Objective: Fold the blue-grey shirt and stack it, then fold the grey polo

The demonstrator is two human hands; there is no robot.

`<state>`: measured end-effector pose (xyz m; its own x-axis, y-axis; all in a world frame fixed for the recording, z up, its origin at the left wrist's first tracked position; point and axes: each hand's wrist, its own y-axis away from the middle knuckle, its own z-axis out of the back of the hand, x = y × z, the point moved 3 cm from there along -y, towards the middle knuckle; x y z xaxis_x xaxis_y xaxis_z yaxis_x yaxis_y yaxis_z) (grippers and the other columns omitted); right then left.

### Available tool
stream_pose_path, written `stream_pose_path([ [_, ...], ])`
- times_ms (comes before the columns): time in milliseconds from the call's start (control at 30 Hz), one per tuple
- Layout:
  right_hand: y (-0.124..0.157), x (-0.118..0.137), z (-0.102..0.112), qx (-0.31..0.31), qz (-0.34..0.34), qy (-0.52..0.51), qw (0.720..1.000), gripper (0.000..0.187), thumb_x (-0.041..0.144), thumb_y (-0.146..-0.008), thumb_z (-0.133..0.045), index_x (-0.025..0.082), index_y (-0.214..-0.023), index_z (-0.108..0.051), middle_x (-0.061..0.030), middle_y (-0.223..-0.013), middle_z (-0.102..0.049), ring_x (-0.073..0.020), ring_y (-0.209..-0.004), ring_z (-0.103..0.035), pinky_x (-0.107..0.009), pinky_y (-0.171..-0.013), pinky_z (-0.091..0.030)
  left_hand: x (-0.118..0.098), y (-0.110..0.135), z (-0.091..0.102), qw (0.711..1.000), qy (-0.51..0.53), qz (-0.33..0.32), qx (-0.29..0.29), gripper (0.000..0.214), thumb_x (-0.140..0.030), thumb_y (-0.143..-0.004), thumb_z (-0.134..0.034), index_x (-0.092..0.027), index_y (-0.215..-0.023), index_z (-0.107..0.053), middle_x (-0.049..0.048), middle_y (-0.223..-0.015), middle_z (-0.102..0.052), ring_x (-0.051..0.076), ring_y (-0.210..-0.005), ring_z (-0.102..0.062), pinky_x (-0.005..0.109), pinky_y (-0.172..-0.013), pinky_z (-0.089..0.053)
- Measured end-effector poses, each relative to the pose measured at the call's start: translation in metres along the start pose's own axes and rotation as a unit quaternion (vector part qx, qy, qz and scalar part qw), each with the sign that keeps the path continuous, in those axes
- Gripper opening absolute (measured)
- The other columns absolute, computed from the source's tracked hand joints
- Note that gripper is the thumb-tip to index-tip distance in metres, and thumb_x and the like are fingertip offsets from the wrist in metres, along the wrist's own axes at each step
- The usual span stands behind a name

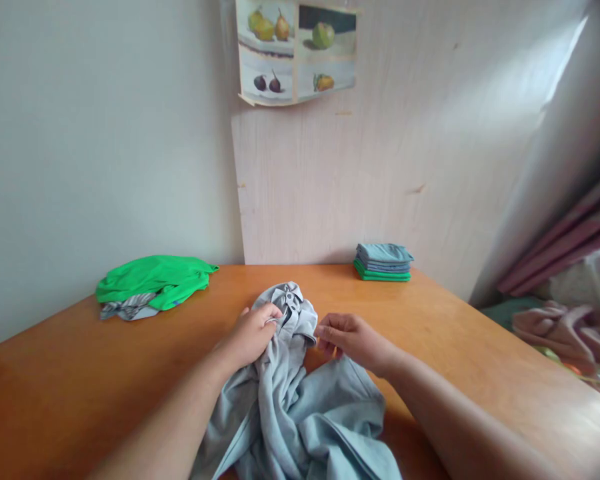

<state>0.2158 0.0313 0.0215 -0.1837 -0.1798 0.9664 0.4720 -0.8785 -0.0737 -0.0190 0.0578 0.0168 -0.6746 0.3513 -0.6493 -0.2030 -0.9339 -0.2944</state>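
A crumpled light grey shirt (285, 393) lies in a long heap in front of me, with its collar end bunched up toward the back and dark buttons showing there. My left hand (255, 333) is closed on the cloth just left of the buttons, thumb on top. On the other side, my right hand (353, 339) has its fingers drawn together in a pinch at the right edge of the bunched collar part. Its fingertips partly hide the cloth there. The lower part of the shirt spreads loosely between my forearms, out past the bottom of the view.
On the orange-brown wooden table (65, 373), a loose bright green garment (155, 277) lies at the back left over a striped grey cloth (130, 307). A neat stack of folded blue-grey and green clothes (384, 261) sits at the back right. Pinkish fabric (555, 330) lies beyond the right edge.
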Motion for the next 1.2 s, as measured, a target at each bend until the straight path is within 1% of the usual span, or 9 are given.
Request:
stream_pose_path([
  [100, -0.016, -0.024, 0.016, -0.141, -0.033, 0.101, 0.984, 0.032, 0.044, -0.086, -0.067, 0.017, -0.103, -0.068, -0.0017, -0.081, -0.067, -0.0122, -0.062, -0.057, -0.024, -0.057, -0.043, -0.009, 0.0, 0.0, 0.996, 0.085, -0.019, 0.012, 0.02, -0.027, -0.087, -0.048, -0.021, -0.098, -0.063, 0.0013, -0.084, -0.066, 0.019, -0.079, -0.061, 0.03, -0.077, -0.047],
  [200, -0.021, -0.031, 0.02, -0.177, -0.016, 0.168, 0.97, 0.05, 0.032, -0.076, -0.076, 0.019, -0.122, -0.064, -0.0054, -0.106, -0.071, -0.0138, -0.074, -0.062, -0.026, -0.067, -0.047, -0.024, 0.005, 0.001, 0.987, 0.155, -0.028, 0.034, 0.018, -0.031, -0.088, -0.049, -0.022, -0.098, -0.061, -0.0008, -0.082, -0.063, 0.017, -0.075, -0.058, 0.028, -0.073, -0.045],
  [333, -0.022, -0.023, 0.012, -0.104, 0.053, 0.195, 0.974, 0.014, 0.025, -0.08, -0.065, 0.018, -0.092, -0.071, -0.0008, -0.088, -0.072, -0.0147, -0.077, -0.062, -0.026, -0.072, -0.048, -0.041, 0.012, 0.003, 0.977, 0.2, -0.038, 0.063, 0.021, -0.037, -0.089, -0.052, -0.022, -0.1, -0.062, 0.0015, -0.096, -0.066, 0.019, -0.09, -0.06, 0.029, -0.084, -0.047],
  [467, -0.022, -0.019, 0.019, -0.164, 0.036, 0.091, 0.982, 0.01, 0.025, -0.079, -0.055, 0.019, -0.077, -0.062, 0.0013, -0.071, -0.066, -0.0146, -0.068, -0.064, -0.025, -0.063, -0.047, -0.041, 0.011, 0.005, 0.972, 0.223, -0.019, 0.069, 0.022, -0.036, -0.088, -0.052, -0.021, -0.1, -0.06, 0.0028, -0.095, -0.068, 0.019, -0.088, -0.062, 0.031, -0.084, -0.049],
  [700, -0.01, -0.009, 0.061, -0.341, 0.015, -0.068, 0.938, 0.01, 0.031, -0.075, -0.053, 0.022, -0.075, -0.053, -0.0004, -0.063, -0.065, -0.0157, -0.054, -0.062, -0.025, -0.049, -0.039, -0.011, 0.005, 0.025, 0.999, 0.046, 0.016, -0.004, 0.019, -0.026, -0.084, -0.05, -0.022, -0.098, -0.062, 0.0022, -0.09, -0.07, 0.022, -0.088, -0.065, 0.03, -0.078, -0.048],
  [833, -0.003, -0.006, 0.084, -0.423, 0.03, -0.03, 0.905, 0.021, 0.04, -0.079, -0.056, 0.024, -0.066, -0.049, 0.0036, -0.051, -0.05, -0.0148, -0.048, -0.049, -0.027, -0.047, -0.035, -0.006, 0.01, 0.03, 0.996, -0.077, 0.032, 0.026, 0.023, -0.018, -0.078, -0.054, -0.025, -0.097, -0.065, 0.002, -0.097, -0.073, 0.023, -0.095, -0.066, 0.029, -0.079, -0.046],
  [967, 0.002, 0.001, 0.091, -0.512, 0.085, 0.079, 0.851, 0.025, 0.046, -0.08, -0.062, 0.022, -0.082, -0.059, -0.0012, -0.073, -0.062, -0.0184, -0.068, -0.057, -0.03, -0.061, -0.043, -0.021, 0.008, 0.03, 0.99, -0.132, -0.027, -0.029, 0.027, -0.013, -0.075, -0.055, -0.025, -0.098, -0.063, 0.0044, -0.105, -0.071, 0.025, -0.104, -0.064, 0.033, -0.089, -0.046],
  [1067, 0.003, 0.009, 0.074, -0.48, 0.157, 0.155, 0.849, 0.024, 0.044, -0.084, -0.059, 0.021, -0.092, -0.063, -0.0051, -0.088, -0.067, -0.0199, -0.079, -0.06, -0.03, -0.068, -0.045, -0.039, 0.009, 0.029, 0.984, -0.116, -0.086, -0.108, 0.019, -0.016, -0.081, -0.053, -0.023, -0.097, -0.062, 0.0065, -0.102, -0.069, 0.024, -0.103, -0.063, 0.035, -0.093, -0.046],
  [1200, 0.001, 0.012, 0.032, -0.29, 0.186, 0.217, 0.913, 0.02, 0.037, -0.091, -0.053, 0.022, -0.094, -0.065, -0.0039, -0.085, -0.068, -0.0183, -0.077, -0.061, -0.029, -0.07, -0.046, -0.052, 0.013, 0.02, 0.991, -0.054, -0.077, -0.092, 0.012, -0.025, -0.09, -0.05, -0.024, -0.097, -0.06, 0.0035, -0.094, -0.071, 0.021, -0.091, -0.066, 0.03, -0.083, -0.048],
])
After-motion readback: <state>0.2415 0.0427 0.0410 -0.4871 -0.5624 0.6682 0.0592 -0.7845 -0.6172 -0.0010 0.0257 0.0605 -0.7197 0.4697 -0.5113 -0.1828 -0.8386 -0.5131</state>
